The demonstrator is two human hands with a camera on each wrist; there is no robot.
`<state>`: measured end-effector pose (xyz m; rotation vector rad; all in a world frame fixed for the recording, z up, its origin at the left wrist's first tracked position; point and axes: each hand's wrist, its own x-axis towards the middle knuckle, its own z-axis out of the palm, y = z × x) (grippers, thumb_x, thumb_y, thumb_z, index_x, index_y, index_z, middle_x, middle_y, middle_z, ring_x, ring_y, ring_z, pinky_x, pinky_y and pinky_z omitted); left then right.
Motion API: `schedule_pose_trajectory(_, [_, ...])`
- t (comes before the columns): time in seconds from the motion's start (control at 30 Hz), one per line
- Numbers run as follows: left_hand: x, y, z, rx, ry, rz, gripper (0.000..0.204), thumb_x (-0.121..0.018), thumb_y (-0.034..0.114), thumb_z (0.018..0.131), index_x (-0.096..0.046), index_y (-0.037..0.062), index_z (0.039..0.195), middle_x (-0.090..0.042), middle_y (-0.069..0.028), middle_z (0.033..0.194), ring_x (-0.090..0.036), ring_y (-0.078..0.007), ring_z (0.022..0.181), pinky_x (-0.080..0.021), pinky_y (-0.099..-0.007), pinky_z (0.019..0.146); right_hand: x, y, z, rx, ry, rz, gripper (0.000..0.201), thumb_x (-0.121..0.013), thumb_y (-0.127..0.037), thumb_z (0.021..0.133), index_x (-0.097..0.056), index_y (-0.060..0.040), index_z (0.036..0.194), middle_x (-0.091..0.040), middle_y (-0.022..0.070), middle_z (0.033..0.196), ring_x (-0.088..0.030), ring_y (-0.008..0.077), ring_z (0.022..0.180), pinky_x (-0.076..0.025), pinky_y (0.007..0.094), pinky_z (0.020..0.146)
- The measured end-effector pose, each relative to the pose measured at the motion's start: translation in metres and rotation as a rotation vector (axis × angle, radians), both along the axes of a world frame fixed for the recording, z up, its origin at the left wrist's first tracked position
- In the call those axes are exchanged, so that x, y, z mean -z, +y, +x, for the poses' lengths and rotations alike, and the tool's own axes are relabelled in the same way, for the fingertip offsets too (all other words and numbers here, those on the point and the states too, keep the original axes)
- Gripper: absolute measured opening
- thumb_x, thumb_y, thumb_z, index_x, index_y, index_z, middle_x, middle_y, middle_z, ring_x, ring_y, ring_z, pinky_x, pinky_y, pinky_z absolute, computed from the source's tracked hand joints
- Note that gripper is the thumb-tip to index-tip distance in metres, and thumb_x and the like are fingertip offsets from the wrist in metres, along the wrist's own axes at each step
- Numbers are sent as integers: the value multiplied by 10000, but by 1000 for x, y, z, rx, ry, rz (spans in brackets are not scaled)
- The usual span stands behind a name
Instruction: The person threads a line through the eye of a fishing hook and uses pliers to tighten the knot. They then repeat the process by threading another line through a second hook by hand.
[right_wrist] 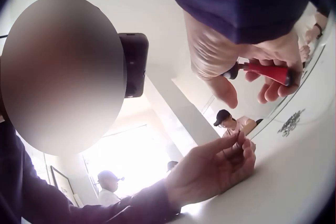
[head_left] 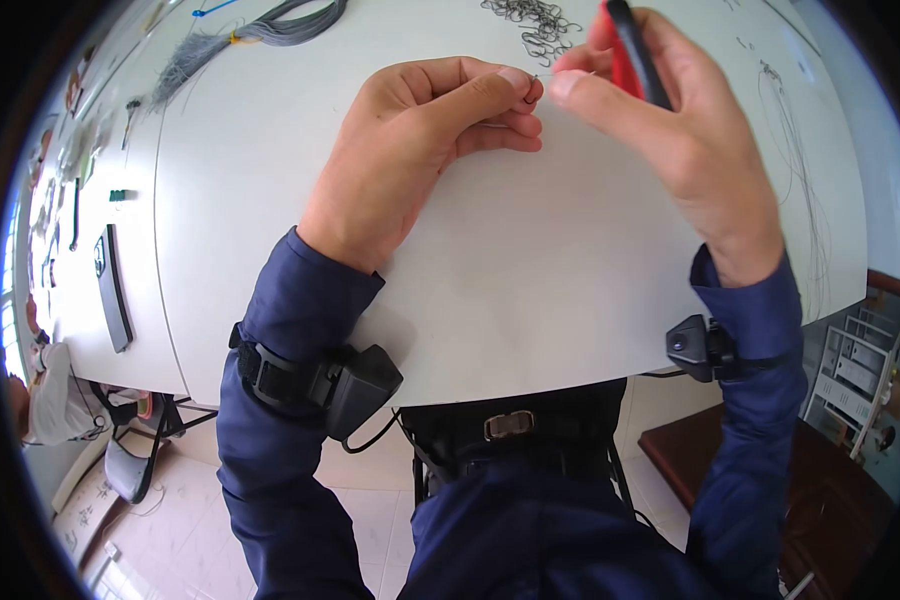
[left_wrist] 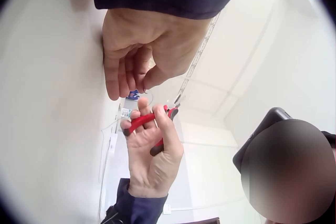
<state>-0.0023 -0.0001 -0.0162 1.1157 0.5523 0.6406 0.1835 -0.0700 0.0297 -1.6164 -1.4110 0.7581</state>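
Note:
Thumb and index finger of the left hand (head_left: pixel 410 140) pinch a tiny dark piece, perhaps a hook, with a thin strand at the fingertips; its exact shape is hidden. Just to its right, the right hand (head_left: pixel 695 140) has its thumb and index fingertip close to the strand; whether they touch it I cannot tell. Red and black pliers (head_left: pixel 634 60) lie in the right palm, held by the curled fingers. In the left wrist view the pliers (left_wrist: pixel 142 122) sit across the right hand (left_wrist: pixel 152 161), below the left hand (left_wrist: pixel 152 45). The right wrist view shows a red handle (right_wrist: pixel 268 71) among the fingers.
A pile of dark wire hooks (head_left: pixel 540 30) lies beyond the hands on the white table (head_left: pixel 530 270). A grey strand bundle (head_left: pixel 280 30) is at the back left, a dark flat object (head_left: pixel 113 290) at the left, loose thin strands (head_left: pixel 795 150) at the right.

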Motion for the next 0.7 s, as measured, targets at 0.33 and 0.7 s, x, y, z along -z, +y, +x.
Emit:
schedule_pose_trajectory(0.33, [-7, -2, 1, -4, 18, -40, 252, -530, 150, 1017, -641, -70, 1074, -680, -127, 1021, -690, -197, 923, -551, -320, 911, 10, 4, -5, -76, 236, 8, 203, -674, -206, 871, -574, -64, 976, -578, -15, 837, -483, 86, 737, -387, 249, 696])
schedule_pose_trajectory(0.7, [-6, -2, 3, -27, 86, 58, 162, -599, 103, 991, -643, -44, 1042, -675, -97, 975, -685, -175, 878, -572, -345, 862, 17, 4, -6, -82, 301, 6, 179, -657, -153, 890, -559, -76, 1018, -578, -8, 866, -479, 73, 765, -387, 241, 701])
